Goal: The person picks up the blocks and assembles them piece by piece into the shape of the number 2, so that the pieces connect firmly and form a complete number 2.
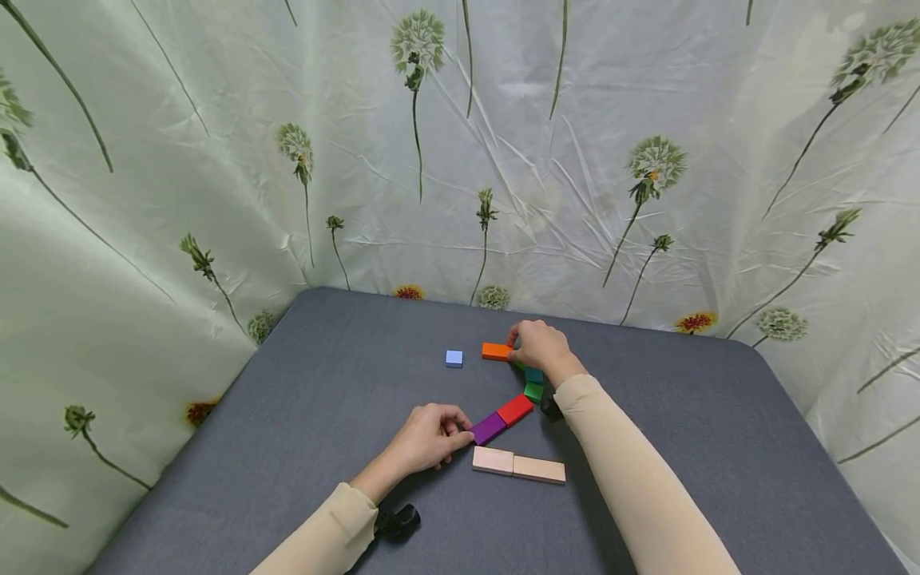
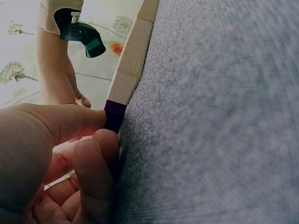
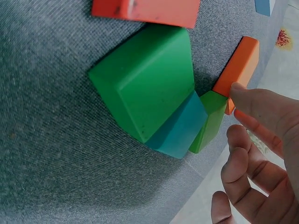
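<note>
My left hand (image 1: pixel 430 437) pinches the near-left end of a purple block (image 1: pixel 489 429) that lies on the table. In the left wrist view the thumb presses the purple block (image 2: pixel 115 115), and the fingers curl below it. A red block (image 1: pixel 515 410) continues from its far end. Farther back, my right hand (image 1: pixel 541 347) holds the right end of an orange block (image 1: pixel 496 351) between thumb and index finger. Beside that end, a light green block (image 3: pixel 210 120), a teal block (image 3: pixel 180 128) and a darker green block (image 3: pixel 154 79) form a curve toward the red one.
Two pale wooden blocks (image 1: pixel 493 461) lie end to end in front of the purple one. A small light blue block (image 1: pixel 454 358) sits apart, left of the orange block. Behind the grey table (image 1: pixel 323 359) hangs a flower-printed curtain (image 1: pixel 503 160).
</note>
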The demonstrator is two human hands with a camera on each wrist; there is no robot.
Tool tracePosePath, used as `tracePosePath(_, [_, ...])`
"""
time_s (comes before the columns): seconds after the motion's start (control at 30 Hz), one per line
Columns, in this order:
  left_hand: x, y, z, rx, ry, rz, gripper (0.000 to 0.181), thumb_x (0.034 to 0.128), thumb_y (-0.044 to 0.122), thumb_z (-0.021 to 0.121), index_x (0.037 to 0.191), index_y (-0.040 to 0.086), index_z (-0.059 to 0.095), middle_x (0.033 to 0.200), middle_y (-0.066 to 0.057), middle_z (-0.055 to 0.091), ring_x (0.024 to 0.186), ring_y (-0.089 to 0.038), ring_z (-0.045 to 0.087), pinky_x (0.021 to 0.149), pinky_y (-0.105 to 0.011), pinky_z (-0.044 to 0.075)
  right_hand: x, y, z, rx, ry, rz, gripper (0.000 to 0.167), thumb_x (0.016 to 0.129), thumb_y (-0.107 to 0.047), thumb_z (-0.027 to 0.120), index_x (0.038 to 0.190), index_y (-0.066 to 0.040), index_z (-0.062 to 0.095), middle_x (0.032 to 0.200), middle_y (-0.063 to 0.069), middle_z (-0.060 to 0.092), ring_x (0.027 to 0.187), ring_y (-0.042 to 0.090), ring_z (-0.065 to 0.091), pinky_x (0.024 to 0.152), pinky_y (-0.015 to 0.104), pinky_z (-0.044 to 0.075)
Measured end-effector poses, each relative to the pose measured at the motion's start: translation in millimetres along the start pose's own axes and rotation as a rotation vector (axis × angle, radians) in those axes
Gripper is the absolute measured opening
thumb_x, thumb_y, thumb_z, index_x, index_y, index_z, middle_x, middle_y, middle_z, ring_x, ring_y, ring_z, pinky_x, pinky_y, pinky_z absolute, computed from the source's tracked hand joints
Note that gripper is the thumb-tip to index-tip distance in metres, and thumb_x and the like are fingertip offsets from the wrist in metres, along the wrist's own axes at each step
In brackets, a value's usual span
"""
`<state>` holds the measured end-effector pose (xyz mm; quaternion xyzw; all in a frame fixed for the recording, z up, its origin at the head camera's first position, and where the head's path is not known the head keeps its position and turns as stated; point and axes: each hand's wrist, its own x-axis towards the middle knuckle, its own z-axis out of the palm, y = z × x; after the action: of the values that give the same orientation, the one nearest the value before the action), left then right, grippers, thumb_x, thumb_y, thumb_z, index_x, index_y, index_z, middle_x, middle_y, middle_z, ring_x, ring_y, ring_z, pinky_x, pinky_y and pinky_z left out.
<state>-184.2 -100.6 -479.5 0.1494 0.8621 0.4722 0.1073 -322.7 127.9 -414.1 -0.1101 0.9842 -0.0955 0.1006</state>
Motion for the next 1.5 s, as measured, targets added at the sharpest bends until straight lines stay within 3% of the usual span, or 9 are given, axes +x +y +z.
tracePosePath(0.3, [-0.2,-0.5,-0.2,0.003,0.012,0.02,0.004,0.0973,0.015,0.079,0.097,0.013,0.076,0.064,0.007,0.06,0.046,-0.007,0.053,0.041,-0.024,0.048,-1.8,-6.7,-1.8,0.011,0.042,-0.054,0.023,0.1,-0.029,0.079,0.119,-0.016,0.077,0.126,0.013,0.076,0.096,0.028,0.07,0.085,0.047,0.061])
tracePosePath(0.67, [-0.1,-1.0,0.4,-0.007,0.013,0.024,0.004,0.097,0.015,0.079,0.097,0.012,0.076,0.064,0.006,0.06,0.045,-0.007,0.053,0.041,-0.025,0.048,-1.1,-28.6,0.7,-0.015,0.071,-0.122,0.03,0.098,-0.035,0.08,0.122,-0.018,0.077,0.114,0.008,0.078,0.085,0.023,0.069,0.079,0.043,0.06])
tracePosePath(0.83, [0.0,-2.0,0.2,-0.01,0.014,0.039,0.004,0.0971,0.015,0.078,0.096,0.012,0.076,0.063,0.006,0.06,0.044,-0.007,0.053,0.041,-0.025,0.048,0.5,-38.8,6.2,-0.025,0.067,-0.157,0.029,0.098,-0.034,0.081,0.122,-0.019,0.076,0.112,0.008,0.077,0.089,0.025,0.071,0.083,0.047,0.061])
tracePosePath(0.97, [0.0,-2.6,0.3,-0.015,0.011,0.043,0.004,0.0971,0.015,0.078,0.096,0.012,0.076,0.063,0.006,0.061,0.044,-0.007,0.053,0.041,-0.026,0.049,0.8,-47.6,10.6,-0.024,0.074,-0.17,0.029,0.096,-0.035,0.082,0.12,-0.019,0.077,0.108,0.006,0.078,0.094,0.026,0.073,0.087,0.048,0.062])
tracePosePath(1.17, [0.2,-2.6,0.2,-0.017,0.004,0.045,0.004,0.0974,0.015,0.078,0.096,0.012,0.076,0.063,0.006,0.06,0.045,-0.007,0.053,0.041,-0.026,0.05,1.4,-57.0,18.3,-0.013,0.081,-0.176,0.029,0.096,-0.035,0.083,0.119,-0.02,0.076,0.095,0.001,0.076,0.085,0.021,0.072,0.084,0.046,0.061])
tracePosePath(1.5, [0.0,-1.9,-0.1,-0.012,0.005,0.041,0.004,0.0978,0.015,0.078,0.096,0.012,0.076,0.063,0.006,0.06,0.045,-0.007,0.053,0.041,-0.026,0.049,5.0,-63.6,29.4,-0.007,0.118,-0.189,0.03,0.096,-0.037,0.082,0.122,-0.022,0.076,0.095,0.001,0.077,0.089,0.021,0.07,0.092,0.053,0.057])
